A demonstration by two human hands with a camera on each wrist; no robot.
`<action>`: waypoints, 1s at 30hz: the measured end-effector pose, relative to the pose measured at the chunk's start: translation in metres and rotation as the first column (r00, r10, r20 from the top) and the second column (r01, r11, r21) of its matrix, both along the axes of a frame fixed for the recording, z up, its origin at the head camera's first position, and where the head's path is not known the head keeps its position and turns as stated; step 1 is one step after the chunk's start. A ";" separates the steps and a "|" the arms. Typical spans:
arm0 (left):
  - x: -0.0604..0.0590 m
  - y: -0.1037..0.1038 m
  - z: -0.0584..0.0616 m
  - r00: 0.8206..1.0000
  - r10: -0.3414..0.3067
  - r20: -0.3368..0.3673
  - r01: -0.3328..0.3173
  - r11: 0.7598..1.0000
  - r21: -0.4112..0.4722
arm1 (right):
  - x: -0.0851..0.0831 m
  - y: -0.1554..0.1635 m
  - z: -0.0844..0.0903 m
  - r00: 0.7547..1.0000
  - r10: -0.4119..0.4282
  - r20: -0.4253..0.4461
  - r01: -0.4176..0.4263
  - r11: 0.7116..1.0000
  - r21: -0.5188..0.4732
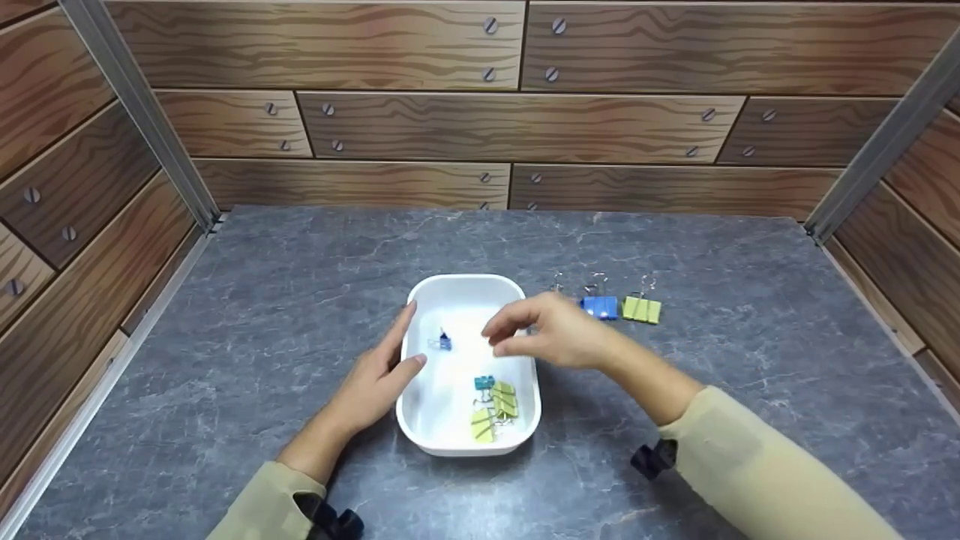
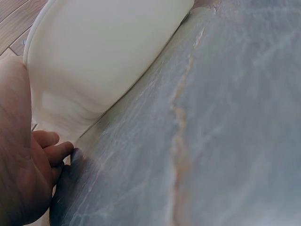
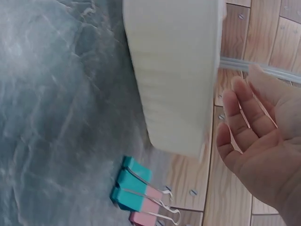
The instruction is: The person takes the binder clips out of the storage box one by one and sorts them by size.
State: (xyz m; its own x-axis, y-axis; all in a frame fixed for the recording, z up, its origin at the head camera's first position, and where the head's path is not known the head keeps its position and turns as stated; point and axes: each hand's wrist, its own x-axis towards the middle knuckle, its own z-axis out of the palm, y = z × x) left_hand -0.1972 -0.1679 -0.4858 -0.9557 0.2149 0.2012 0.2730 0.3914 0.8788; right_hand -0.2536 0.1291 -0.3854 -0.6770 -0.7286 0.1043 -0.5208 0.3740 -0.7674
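White tray: the white rectangular tray with rounded corners [image 1: 469,451] stands on the grey marbled table [image 1: 285,300], well apart from its far, left and right edges.
Left hand: the left hand [image 1: 373,386] lies along the left rim, fingers mostly straight outside, thumb over the rim.
Right hand: the right hand [image 1: 559,330] is above the right rim, loosely open; I see nothing held in it.
Clips inside: one small dark-blue binder clip [image 1: 445,341] is near the left wall; one small teal binder clip [image 1: 484,382] and two yellow-green binder clips [image 1: 505,400] gather toward the near right corner, with white floor between.
Clips outside: one bright-blue binder clip [image 1: 599,307] and one yellow-green binder clip [image 1: 643,310] lie side by side, right of the tray, nearer to the table's far edge.
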 end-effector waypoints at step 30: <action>0.001 0.000 0.001 1.000 -0.003 0.009 0.003 1.000 -0.013 | -0.002 -0.007 -0.029 0.973 0.208 -0.101 -0.183 0.960 0.210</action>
